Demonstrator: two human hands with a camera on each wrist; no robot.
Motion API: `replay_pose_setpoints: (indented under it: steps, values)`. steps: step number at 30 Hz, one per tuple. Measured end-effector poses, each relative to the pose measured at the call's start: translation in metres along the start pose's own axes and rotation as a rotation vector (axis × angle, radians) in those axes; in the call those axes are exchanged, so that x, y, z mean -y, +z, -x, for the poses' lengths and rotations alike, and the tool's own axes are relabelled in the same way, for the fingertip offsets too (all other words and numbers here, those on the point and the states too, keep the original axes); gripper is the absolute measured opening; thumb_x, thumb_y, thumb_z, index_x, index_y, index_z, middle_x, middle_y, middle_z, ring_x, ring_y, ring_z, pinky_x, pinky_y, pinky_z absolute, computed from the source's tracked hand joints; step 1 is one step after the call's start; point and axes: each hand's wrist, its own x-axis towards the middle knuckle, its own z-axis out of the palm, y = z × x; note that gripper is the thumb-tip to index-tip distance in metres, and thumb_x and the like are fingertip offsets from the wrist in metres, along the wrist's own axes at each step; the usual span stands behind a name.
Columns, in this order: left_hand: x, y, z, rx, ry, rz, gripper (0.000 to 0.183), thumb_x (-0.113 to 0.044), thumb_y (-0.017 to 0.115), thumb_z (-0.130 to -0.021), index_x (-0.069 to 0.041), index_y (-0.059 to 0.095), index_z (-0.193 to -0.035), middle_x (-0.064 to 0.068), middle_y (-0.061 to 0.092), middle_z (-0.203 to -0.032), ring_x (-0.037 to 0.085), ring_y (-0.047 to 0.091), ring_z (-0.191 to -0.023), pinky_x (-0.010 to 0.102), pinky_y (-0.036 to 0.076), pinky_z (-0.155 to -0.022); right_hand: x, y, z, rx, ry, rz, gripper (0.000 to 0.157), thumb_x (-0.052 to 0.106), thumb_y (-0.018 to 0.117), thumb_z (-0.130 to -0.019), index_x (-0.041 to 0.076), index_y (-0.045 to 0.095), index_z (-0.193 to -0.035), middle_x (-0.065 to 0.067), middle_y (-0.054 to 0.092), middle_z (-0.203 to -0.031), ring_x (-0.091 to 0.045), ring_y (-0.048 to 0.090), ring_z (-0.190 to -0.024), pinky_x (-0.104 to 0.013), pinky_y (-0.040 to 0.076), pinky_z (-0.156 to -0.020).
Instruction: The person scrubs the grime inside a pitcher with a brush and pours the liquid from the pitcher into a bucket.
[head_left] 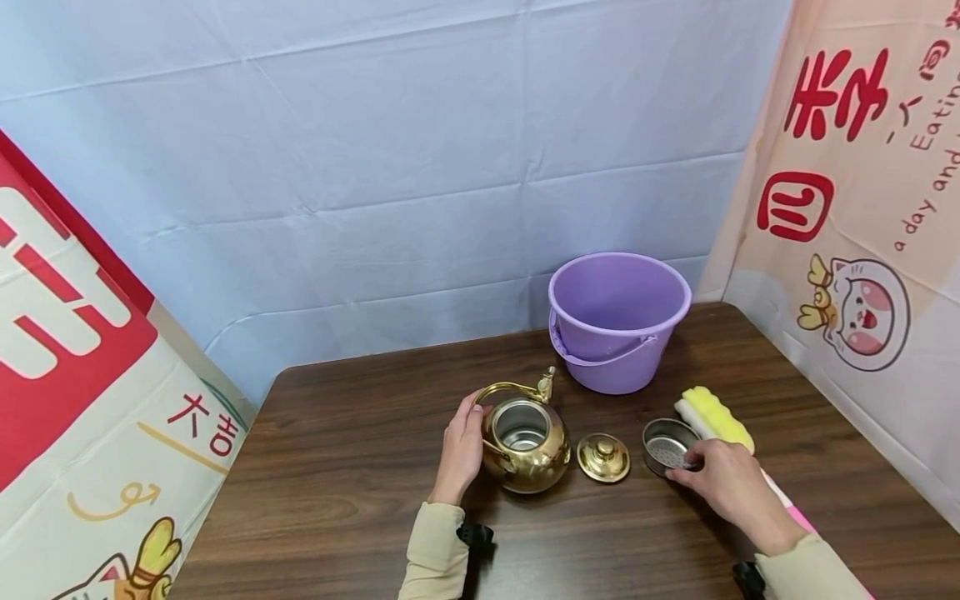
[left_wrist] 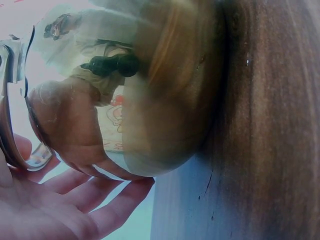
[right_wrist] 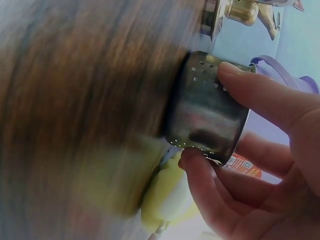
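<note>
On one table [head_left: 337, 467], the left hand [head_left: 460, 446] grips one teapot [head_left: 527, 467], the right hand [head_left: 731, 483] pinches one strainer [head_left: 664, 448].

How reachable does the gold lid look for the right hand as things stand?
Probably not right away: the right hand holds the strainer, which stands between it and the gold lid. If the fingers let go, the uncovered lid looks within easy reach.

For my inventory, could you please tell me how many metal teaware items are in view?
3: the teapot at the left hand, the lid just beside it, and the strainer in the right hand.
</note>
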Motion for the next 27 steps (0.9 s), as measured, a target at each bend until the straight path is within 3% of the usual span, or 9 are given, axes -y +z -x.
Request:
replay_pose_setpoints:
  steps: [27]
  values:
    - [-0.0012, -0.0008, 0.0011, 0.011, 0.015, -0.009, 0.037, -0.027, 0.030, -0.106, -0.026, 0.053, -0.136, 0.013, 0.065, -0.126, 0.026, 0.057, -0.124, 0.050, 0.039, -0.106, 0.0010, -0.0031, 0.0005, 0.015, 0.029, -0.026, 0.029, 0.026, 0.084, -0.067, 0.011, 0.060, -0.075, 0.003, 0.056, -0.060, -0.017, 0.048, -0.056, -0.036, 0.038, -0.052]
